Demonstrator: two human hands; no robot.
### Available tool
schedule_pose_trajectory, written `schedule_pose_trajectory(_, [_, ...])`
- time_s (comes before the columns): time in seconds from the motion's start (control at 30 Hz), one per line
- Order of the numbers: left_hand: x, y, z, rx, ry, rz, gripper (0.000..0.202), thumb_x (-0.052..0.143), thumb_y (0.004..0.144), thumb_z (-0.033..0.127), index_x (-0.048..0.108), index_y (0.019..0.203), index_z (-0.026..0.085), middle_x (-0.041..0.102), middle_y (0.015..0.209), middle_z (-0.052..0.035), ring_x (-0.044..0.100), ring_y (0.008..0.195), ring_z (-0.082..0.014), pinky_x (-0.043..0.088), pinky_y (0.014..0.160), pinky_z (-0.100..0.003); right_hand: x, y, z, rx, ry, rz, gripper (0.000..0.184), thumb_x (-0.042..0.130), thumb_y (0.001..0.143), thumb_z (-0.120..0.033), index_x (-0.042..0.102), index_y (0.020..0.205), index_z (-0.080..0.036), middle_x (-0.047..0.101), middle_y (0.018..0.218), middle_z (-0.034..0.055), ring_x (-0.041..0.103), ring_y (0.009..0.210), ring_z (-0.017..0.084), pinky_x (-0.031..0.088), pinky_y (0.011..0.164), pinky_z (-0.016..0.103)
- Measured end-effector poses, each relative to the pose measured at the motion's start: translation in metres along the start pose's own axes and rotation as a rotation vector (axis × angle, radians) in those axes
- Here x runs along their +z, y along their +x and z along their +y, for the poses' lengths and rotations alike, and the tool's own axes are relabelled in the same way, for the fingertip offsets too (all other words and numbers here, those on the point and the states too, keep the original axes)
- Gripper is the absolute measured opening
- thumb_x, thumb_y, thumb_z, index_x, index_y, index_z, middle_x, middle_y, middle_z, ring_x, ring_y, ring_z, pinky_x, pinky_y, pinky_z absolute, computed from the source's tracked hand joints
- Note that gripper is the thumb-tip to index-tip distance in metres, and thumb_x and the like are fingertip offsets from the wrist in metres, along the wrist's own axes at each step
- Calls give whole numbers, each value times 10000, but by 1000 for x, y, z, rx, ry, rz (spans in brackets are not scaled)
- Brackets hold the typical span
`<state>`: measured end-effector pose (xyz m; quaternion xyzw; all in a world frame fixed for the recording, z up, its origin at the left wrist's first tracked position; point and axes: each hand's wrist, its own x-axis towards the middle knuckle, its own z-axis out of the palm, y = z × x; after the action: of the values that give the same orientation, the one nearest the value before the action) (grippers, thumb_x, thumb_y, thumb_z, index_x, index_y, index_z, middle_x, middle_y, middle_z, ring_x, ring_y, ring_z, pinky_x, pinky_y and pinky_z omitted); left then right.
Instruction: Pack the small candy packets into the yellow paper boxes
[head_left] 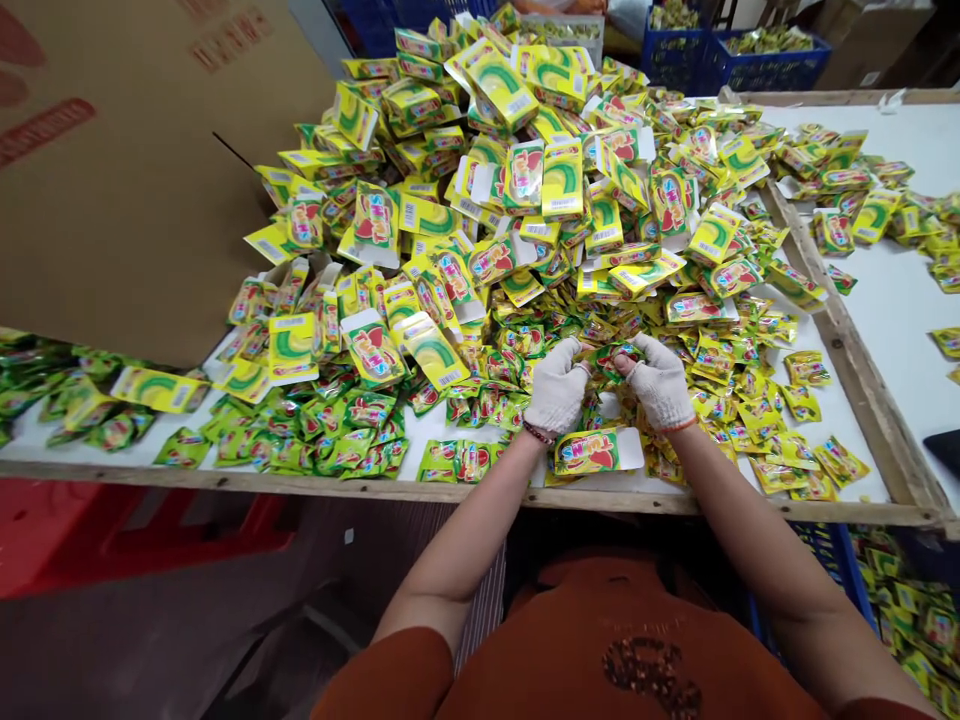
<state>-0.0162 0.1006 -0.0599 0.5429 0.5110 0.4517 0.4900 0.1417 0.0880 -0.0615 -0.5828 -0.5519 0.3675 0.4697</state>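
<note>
Both my hands wear white knit gloves. My left hand (pixel 556 390) and my right hand (pixel 661 383) are closed side by side on a small stack of green-and-yellow sachets (pixel 616 357), held just above the loose sachets on the white table (pixel 450 425). An open yellow carton (pixel 596 450) with a red and blue logo lies on its side right below my hands, near the table's front edge. A large heap of yellow cartons (pixel 525 170) rises behind the sachets.
A big brown cardboard sheet (pixel 127 170) leans at the left. A wooden rail (pixel 840 330) divides this table from another white table (pixel 892 290) at the right. Blue crates (pixel 757 60) stand at the back, another blue crate (pixel 900 600) holding sachets sits low right.
</note>
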Motion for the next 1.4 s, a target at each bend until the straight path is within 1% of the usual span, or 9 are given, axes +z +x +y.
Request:
schedule_pose_trajectory(0.23, [14,-6,-14,-130,-390,-33,416,681,824,435,608,1141,175,506,619,54,437,503,-72,390,490,-202,8,-3,-2,-153,-299,231,275,608,808,-495,565,778,-225,566,771,42,519,746,213,448,755,354])
schedule_pose_trajectory(0.57, [5,-1,-13,-124,-318,-90,307,694,810,352,678,1059,173,558,635,38,440,512,-81,407,528,-227,2,-1,-1,-89,-279,39,355,627,761,-515,463,636,-226,431,632,-16,421,649,166,374,630,303])
schedule_pose_trajectory(0.7, [1,-1,-7,-11,-113,-90,200,655,754,108,693,945,154,690,837,-16,611,781,-139,496,759,-265,-2,0,0,-142,-240,-65,337,691,743,-472,607,910,-192,626,848,37,563,776,205,464,722,322])
schedule_pose_trajectory(0.87, [1,-6,0,98,168,-141,182,640,804,157,659,985,159,695,942,-35,617,828,-159,509,807,-300,-7,1,2,-179,-205,-284,404,571,861,-463,620,1157,-192,695,1107,101,633,993,269,498,869,398])
schedule_pose_trajectory(0.97, [-21,-11,8,192,414,-27,226,687,821,268,633,1007,152,662,926,-46,613,845,-185,511,818,-322,-8,2,5,-145,-295,-196,325,555,854,-473,659,983,-194,702,896,79,637,837,262,501,769,386])
schedule_pose_trajectory(1.07, [-69,-12,16,254,745,298,256,606,899,336,618,1076,152,640,1095,-104,612,1043,-250,480,953,-378,-8,3,9,-110,-349,-30,345,548,840,-487,647,968,-183,667,806,74,612,752,251,485,707,372])
schedule_pose_trajectory(1.17, [-122,-6,17,14,1054,562,490,647,842,497,571,1172,144,590,1217,-185,581,1156,-364,487,948,-464,-5,4,10,-49,-333,43,398,539,831,-498,630,1030,-165,644,780,75,588,696,243,476,664,370])
schedule_pose_trajectory(1.3, [-155,-1,6,-254,1183,524,874,710,740,503,380,1428,77,567,1289,-291,590,1150,-452,485,904,-535,0,2,6,-71,-258,-30,360,546,820,-467,631,1016,-177,669,848,87,610,749,252,486,703,377])
schedule_pose_trajectory(1.4, [-150,-6,1,-162,1180,544,901,694,731,400,319,1479,66,573,1315,-274,572,1186,-423,447,974,-522,-1,1,3,-99,-201,-53,345,562,801,-433,646,1020,-180,686,902,86,623,816,254,491,756,374])
